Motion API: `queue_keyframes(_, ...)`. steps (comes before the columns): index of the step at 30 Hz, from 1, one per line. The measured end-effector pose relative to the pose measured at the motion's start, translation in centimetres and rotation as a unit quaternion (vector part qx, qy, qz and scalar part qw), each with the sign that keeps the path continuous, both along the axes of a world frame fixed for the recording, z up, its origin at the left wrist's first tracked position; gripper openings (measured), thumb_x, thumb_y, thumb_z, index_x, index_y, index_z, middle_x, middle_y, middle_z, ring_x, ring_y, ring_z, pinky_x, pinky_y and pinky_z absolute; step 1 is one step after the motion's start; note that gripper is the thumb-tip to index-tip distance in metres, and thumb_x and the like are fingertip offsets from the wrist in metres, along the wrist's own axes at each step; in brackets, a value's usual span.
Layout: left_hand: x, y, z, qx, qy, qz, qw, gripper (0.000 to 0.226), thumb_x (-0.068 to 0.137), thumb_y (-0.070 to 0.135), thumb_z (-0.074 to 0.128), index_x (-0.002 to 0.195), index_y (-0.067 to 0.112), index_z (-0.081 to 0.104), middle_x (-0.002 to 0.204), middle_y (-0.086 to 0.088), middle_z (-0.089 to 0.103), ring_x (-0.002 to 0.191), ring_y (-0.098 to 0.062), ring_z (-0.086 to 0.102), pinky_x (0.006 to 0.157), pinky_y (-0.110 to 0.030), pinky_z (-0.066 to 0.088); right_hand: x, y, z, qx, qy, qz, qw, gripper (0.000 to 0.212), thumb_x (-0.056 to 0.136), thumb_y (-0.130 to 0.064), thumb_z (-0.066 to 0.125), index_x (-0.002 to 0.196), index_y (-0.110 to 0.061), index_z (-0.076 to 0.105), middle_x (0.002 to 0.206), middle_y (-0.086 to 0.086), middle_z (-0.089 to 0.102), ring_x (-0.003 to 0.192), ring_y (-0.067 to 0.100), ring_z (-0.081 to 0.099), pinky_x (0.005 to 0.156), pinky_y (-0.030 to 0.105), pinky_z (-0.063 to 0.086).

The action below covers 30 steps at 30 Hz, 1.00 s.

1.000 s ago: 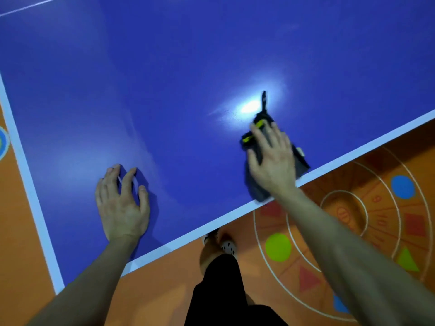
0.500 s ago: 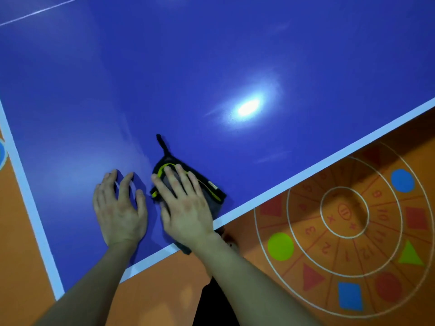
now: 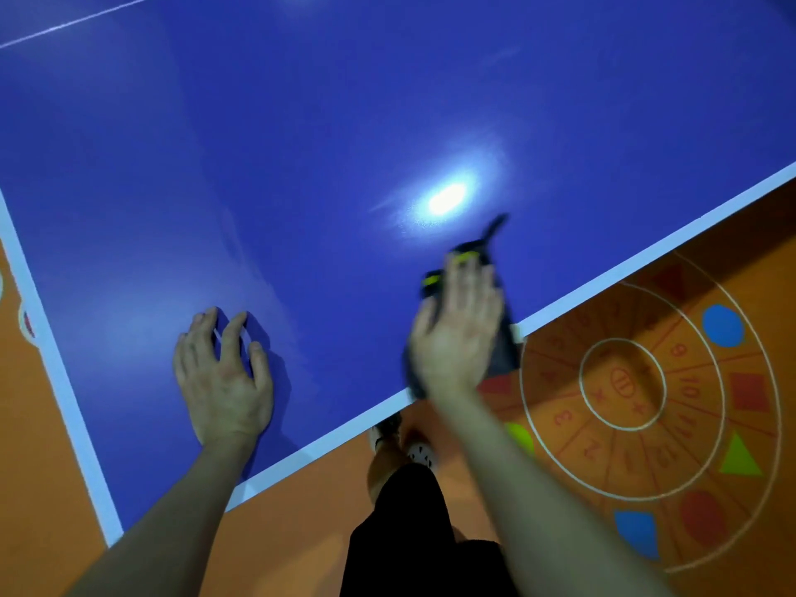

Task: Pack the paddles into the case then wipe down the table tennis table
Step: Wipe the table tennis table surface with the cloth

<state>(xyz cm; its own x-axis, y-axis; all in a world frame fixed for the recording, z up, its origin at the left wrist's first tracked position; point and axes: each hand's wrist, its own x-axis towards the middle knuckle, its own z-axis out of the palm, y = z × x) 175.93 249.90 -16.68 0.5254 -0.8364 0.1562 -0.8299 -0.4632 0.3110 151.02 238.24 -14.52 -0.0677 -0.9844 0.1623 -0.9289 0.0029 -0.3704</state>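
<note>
No paddles or case are visible, so wiping seems underway: the right hand presses flat, fingers spread, on the dark cloth at the table edge, while the left hand rests spread beside.

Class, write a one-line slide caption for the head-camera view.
Right hand presses a dark cloth at the blue table's white edge; left hand rests flat.

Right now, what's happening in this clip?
A person is leaning over a blue table tennis table and wiping it. The right hand lies flat on a dark cloth with yellow trim, pressing it down at the near white edge line, where part of the cloth hangs over the side. The picture is blurred there. The left hand rests on the tabletop, fingers spread, apart from the cloth. No paddles or case are in view.
</note>
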Motion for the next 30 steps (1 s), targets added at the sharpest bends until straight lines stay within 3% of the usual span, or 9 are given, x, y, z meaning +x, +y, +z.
queue_keyframes(4,0.1,0.1,-0.1,-0.006,-0.006,-0.003,1.0,0.044,0.108,0.029,0.043,0.148,0.015,0.057,0.162,-0.013,0.042,0.155,-0.034,0.034,0.128,-0.058,0.023,5.5,8.0,0.9,0.063,-0.02,0.353,0.933,0.071,0.105,-0.032,0.056,0.172,-0.026,0.032,0.179,0.006,0.027,0.169,0.028,0.01,0.134,0.054,0.019)
queue_keyframes(7,0.2,0.0,-0.3,-0.004,-0.008,-0.003,1.0,0.044,0.108,0.028,0.043,0.147,0.014,0.058,0.161,-0.013,0.043,0.153,-0.035,0.036,0.127,-0.058,0.024,0.7,3.0,0.2,0.038,-0.027,0.501,0.864,0.069,0.104,-0.027,0.06,0.169,-0.028,0.038,0.177,0.001,0.032,0.169,0.023,0.016,0.135,0.05,0.018)
queue_keyframes(12,0.4,0.0,-0.4,-0.007,-0.011,-0.009,1.0,0.044,0.108,0.026,0.044,0.147,0.013,0.058,0.16,-0.014,0.043,0.151,-0.037,0.038,0.126,-0.058,0.026,-6.6,-11.9,-0.4,0.018,-0.013,0.228,0.973,0.07,0.104,-0.037,0.055,0.171,-0.032,0.033,0.175,-0.002,0.038,0.166,0.023,0.026,0.132,0.055,0.024)
queue_keyframes(16,0.3,0.2,-0.3,-0.005,-0.019,0.003,1.0,0.041,0.108,0.023,0.045,0.147,0.015,0.057,0.159,-0.013,0.044,0.147,-0.037,0.041,0.123,-0.057,0.03,-0.9,-13.3,-0.5,0.01,-0.012,-0.021,1.0,0.074,0.1,-0.039,0.047,0.172,-0.028,0.029,0.177,0.002,0.034,0.166,0.028,0.023,0.135,0.053,0.017)
queue_keyframes(19,0.3,0.0,0.2,-0.014,-0.011,-0.008,1.0,0.04,0.108,0.018,0.047,0.147,0.015,0.057,0.159,-0.014,0.045,0.148,-0.036,0.041,0.123,-0.057,0.03,4.6,-5.3,-0.1,-0.01,-0.002,0.136,0.991,0.074,0.101,-0.035,0.053,0.171,-0.024,0.034,0.176,0.005,0.035,0.166,0.03,0.025,0.134,0.054,0.019)
queue_keyframes(23,0.6,0.2,0.9,-0.026,0.058,-0.008,0.998,0.047,0.104,0.01,0.047,0.15,0.017,0.056,0.163,-0.008,0.045,0.155,-0.03,0.036,0.128,-0.055,0.026,5.7,3.3,0.4,0.036,0.021,0.601,0.798,0.07,0.103,-0.033,0.06,0.169,-0.026,0.04,0.177,0.004,0.032,0.169,0.028,0.016,0.134,0.054,0.019)
queue_keyframes(27,2.8,0.6,2.3,-0.028,0.156,-0.019,0.987,0.053,0.097,0.001,0.056,0.146,0.02,0.058,0.159,0.004,0.051,0.153,-0.018,0.041,0.128,-0.047,0.029,7.3,-4.7,0.0,0.039,0.054,0.8,0.596,0.065,0.106,-0.036,0.061,0.168,-0.029,0.042,0.178,0.0,0.03,0.169,0.023,0.016,0.134,0.052,0.022)
queue_keyframes(28,3.7,0.6,2.8,-0.024,0.157,-0.03,0.987,0.052,0.096,0.001,0.058,0.144,0.02,0.059,0.154,0.005,0.056,0.147,-0.019,0.047,0.124,-0.047,0.035,9.0,-8.0,-0.1,0.033,0.061,0.799,0.597,0.065,0.107,-0.037,0.061,0.168,-0.029,0.041,0.178,-0.001,0.031,0.168,0.023,0.019,0.134,0.05,0.022)
queue_keyframes(30,5.8,0.3,3.7,-0.014,0.161,-0.041,0.986,0.049,0.095,0.005,0.06,0.142,0.019,0.06,0.14,0.003,0.064,0.132,-0.023,0.055,0.115,-0.048,0.044,13.5,-14.1,-0.2,0.015,0.053,0.707,0.705,0.07,0.105,-0.041,0.062,0.169,-0.03,0.038,0.177,-0.001,0.034,0.166,0.024,0.025,0.133,0.051,0.025)
